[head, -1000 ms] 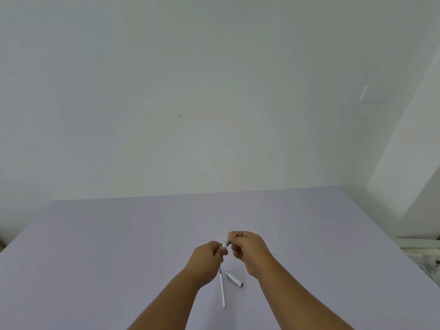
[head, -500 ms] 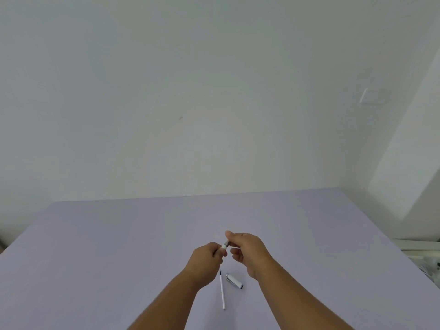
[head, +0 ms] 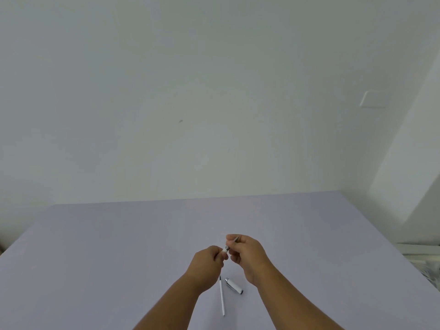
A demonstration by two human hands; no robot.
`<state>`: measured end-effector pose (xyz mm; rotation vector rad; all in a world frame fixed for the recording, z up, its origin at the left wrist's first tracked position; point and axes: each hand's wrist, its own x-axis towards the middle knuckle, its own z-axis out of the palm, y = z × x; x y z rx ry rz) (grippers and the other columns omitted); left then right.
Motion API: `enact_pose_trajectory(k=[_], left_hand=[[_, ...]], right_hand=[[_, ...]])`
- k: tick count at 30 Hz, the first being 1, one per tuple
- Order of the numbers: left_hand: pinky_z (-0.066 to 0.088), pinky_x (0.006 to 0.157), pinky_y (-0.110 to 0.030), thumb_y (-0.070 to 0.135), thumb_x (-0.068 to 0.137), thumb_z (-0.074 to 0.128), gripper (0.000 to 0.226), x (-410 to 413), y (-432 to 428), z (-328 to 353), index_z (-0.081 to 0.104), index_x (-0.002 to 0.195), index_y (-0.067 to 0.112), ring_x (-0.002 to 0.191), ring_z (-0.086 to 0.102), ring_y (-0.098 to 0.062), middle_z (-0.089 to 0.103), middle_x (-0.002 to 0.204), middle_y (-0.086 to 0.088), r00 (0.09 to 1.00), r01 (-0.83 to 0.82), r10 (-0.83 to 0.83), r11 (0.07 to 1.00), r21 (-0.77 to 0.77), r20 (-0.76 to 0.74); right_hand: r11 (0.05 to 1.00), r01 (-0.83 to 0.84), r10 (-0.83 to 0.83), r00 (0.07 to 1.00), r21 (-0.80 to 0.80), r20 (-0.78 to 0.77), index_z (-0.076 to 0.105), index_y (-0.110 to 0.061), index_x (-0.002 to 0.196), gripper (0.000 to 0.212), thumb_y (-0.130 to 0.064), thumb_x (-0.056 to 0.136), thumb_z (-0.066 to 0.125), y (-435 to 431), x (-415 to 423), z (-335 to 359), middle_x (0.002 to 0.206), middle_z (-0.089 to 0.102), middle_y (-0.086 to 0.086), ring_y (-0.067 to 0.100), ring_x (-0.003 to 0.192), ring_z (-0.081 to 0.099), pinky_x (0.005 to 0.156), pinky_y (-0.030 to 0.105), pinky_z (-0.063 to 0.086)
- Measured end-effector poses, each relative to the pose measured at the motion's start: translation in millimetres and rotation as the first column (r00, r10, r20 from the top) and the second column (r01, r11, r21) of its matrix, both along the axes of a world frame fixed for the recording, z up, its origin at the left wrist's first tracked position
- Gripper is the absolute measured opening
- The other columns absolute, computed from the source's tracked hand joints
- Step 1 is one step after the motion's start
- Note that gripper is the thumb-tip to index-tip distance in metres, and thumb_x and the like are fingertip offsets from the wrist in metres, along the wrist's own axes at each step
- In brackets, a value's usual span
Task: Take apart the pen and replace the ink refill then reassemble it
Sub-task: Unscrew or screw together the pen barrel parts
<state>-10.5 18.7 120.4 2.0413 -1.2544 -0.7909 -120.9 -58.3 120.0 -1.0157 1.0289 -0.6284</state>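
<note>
My left hand [head: 207,263] is closed around a white pen barrel [head: 224,251], whose end pokes out between my fingers. My right hand [head: 247,254] pinches the silver tip section [head: 229,246] at that end, with a thin metal point showing by my thumb. Both hands hover just above the lilac table [head: 119,258]. Below them a thin white ink refill [head: 222,296] with a dark tip lies on the table. Beside it, to the right, rests the white pen cap [head: 234,285] with a silver clip.
A bare white wall rises behind the table's far edge. A white switch plate [head: 373,99] sits on the wall at the right. Pale clutter [head: 428,270] shows past the table's right edge.
My right hand has shifted slightly right and up, opening a small gap between the hands; the silver tip section now shows more clearly at the barrel's end. Refill and cap have not moved.
</note>
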Motion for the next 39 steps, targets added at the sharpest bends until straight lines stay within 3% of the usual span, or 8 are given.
enact_pose_trajectory(k=[6,9,13,20,30,33,36,39], left_hand=[[0.038,0.057,-0.013,0.029,0.100,0.038,0.029,0,-1,3,0.064,0.104,0.016,0.066,0.050,0.000,0.057,0.077,0.011,1.000,0.002,-0.002,1.000,-0.005,-0.012],[0.039,0.055,-0.013,0.028,0.100,0.038,0.024,-2,-2,5,0.061,0.097,0.021,0.062,0.049,-0.002,0.056,0.076,0.011,1.000,0.011,-0.011,1.000,-0.009,-0.023],[0.039,0.053,-0.014,0.026,0.099,0.038,0.023,-2,-4,8,0.061,0.094,0.021,0.061,0.047,-0.004,0.057,0.078,0.007,0.998,-0.001,0.001,1.000,-0.001,-0.055],[0.041,0.051,-0.014,0.031,0.096,0.042,0.015,-3,-6,12,0.055,0.095,0.036,0.060,0.047,-0.009,0.061,0.077,0.003,0.970,-0.076,0.065,0.996,-0.036,-0.233],[0.043,0.060,-0.020,0.030,0.094,0.043,0.018,9,-1,-14,0.060,0.093,0.034,0.061,0.046,-0.013,0.060,0.077,0.002,0.927,-0.144,0.149,0.989,0.041,-0.344],[0.041,0.058,-0.021,0.028,0.094,0.042,0.019,10,0,-30,0.060,0.096,0.031,0.060,0.045,-0.013,0.059,0.076,0.001,0.912,-0.180,0.197,0.980,0.081,-0.359],[0.041,0.058,-0.021,0.028,0.095,0.042,0.019,13,-1,-48,0.060,0.097,0.030,0.061,0.047,-0.013,0.059,0.077,0.000,0.903,-0.203,0.235,0.971,0.127,-0.359],[0.042,0.059,-0.022,0.028,0.095,0.041,0.019,14,1,-61,0.060,0.096,0.031,0.063,0.047,-0.013,0.059,0.080,-0.001,0.890,-0.203,0.255,0.964,0.171,-0.377]], right_hand=[[0.999,-0.011,0.012,0.999,0.034,-0.037,0.067,-0.010,0.087,0.016,-0.026,0.085,0.068,0,0,3,0.085,0.065,0.006,0.017,0.071,0.054,0.068,0.028,0.051],[1.000,0.012,-0.013,1.000,-0.006,-0.018,0.068,-0.009,0.084,0.007,-0.013,0.088,0.063,-3,-1,4,0.080,0.063,0.007,0.015,0.066,0.052,0.065,0.027,0.050],[0.998,0.058,-0.060,0.992,0.024,0.115,0.068,-0.009,0.096,0.025,0.005,0.091,0.049,-10,-4,11,0.088,0.069,0.007,0.014,0.070,0.057,0.065,0.025,0.049],[0.998,0.059,-0.059,0.994,0.001,0.097,0.063,-0.013,0.102,0.026,0.004,0.090,0.049,-14,-2,14,0.093,0.073,0.007,0.016,0.073,0.057,0.067,0.026,0.049],[0.968,0.243,-0.229,0.956,-0.061,0.182,0.059,-0.022,0.093,0.018,-0.005,0.090,0.056,-41,-3,-1,0.095,0.067,0.004,0.015,0.082,0.062,0.074,0.026,0.050],[0.975,-0.038,0.002,0.987,-0.219,-0.160,0.063,-0.024,0.094,0.022,-0.006,0.091,0.052,-39,-8,-39,0.095,0.066,0.007,0.017,0.082,0.061,0.082,0.034,0.052],[0.879,-0.382,0.114,0.748,-0.284,-0.654,0.065,-0.017,0.111,0.028,-0.009,0.090,0.049,-36,-15,-84,0.106,0.066,0.008,0.021,0.092,0.060,0.084,0.031,0.048],[0.830,-0.496,0.094,0.575,-0.255,-0.813,0.063,-0.013,0.113,0.028,-0.008,0.089,0.048,-30,-25,-115,0.115,0.064,0.010,0.024,0.106,0.059,0.088,0.029,0.047]])
